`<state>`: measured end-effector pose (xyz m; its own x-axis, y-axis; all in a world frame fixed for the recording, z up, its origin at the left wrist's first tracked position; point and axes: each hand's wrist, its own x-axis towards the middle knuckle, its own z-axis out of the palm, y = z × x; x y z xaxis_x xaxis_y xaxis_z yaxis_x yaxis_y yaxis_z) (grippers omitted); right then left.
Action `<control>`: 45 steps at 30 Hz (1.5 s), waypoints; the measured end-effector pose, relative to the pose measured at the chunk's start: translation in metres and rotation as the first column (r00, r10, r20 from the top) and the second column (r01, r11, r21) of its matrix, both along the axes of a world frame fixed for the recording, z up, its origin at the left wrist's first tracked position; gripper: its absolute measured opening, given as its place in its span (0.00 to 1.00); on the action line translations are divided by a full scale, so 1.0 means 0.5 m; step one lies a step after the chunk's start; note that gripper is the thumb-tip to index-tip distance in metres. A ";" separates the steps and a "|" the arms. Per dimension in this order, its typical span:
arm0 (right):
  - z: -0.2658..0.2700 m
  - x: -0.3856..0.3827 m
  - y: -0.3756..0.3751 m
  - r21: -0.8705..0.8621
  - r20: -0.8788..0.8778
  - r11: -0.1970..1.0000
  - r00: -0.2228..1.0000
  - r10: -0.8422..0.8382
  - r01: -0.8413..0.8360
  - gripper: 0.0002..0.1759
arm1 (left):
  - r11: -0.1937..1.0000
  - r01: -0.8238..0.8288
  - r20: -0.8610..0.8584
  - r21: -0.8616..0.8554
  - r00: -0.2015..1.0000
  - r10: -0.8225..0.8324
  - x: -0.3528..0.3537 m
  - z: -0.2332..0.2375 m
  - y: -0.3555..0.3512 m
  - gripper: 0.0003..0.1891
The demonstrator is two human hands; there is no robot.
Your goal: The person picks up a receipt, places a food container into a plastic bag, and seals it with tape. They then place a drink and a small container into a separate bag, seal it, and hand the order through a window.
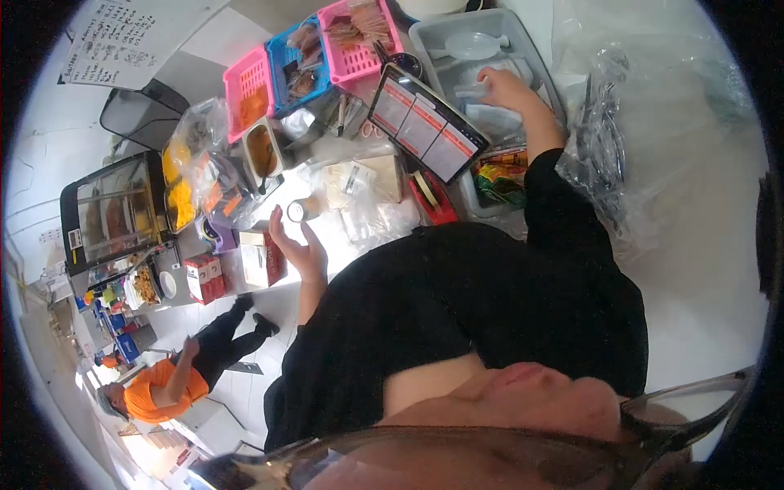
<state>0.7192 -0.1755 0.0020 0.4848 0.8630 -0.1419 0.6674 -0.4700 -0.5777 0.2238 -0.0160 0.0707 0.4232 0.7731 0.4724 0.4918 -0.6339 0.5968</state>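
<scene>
"Supporting surface?"
"White counter (286, 187), brightly lit."
"Items resting directly on it?"
"Grey tub (441, 72); blue basket (281, 82) between two pink baskets (238, 84); metal container (278, 145); red tape dispenser (442, 211)."

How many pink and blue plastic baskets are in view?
3: a pink basket beside the metal pan, a blue basket in the middle, and another pink basket nearest the grey tub. Clutter might hide more.
</scene>
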 end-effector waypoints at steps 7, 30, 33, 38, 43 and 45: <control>0.071 -0.039 -0.065 0.392 -0.256 0.788 0.879 -0.402 0.474 0.19 | 0.796 0.339 0.228 -0.501 0.939 -0.256 0.047 0.036 0.020 0.24; 0.486 -0.391 -0.268 0.659 -0.038 0.752 0.999 0.002 0.024 0.07 | 0.158 0.875 0.236 -0.458 0.290 -0.927 0.315 0.255 -0.154 0.12; 0.493 -0.397 -0.288 0.628 -0.063 0.778 0.997 0.042 0.007 0.05 | 0.157 0.891 0.131 -0.425 0.232 -0.964 0.307 0.251 -0.162 0.13; 0.505 -0.414 -0.326 0.595 -0.068 0.803 0.993 0.099 -0.039 0.06 | 0.137 0.918 0.186 -0.372 0.219 -0.958 0.292 0.253 -0.201 0.16; 0.497 -0.429 -0.350 0.543 -0.078 0.838 0.991 0.110 -0.051 0.07 | 0.118 0.893 0.133 -0.434 0.194 -0.972 0.278 0.259 -0.223 0.18; 0.492 -0.436 -0.358 0.536 -0.104 0.844 0.990 0.094 -0.024 0.07 | 0.108 0.882 0.139 -0.459 0.191 -0.972 0.279 0.247 -0.230 0.19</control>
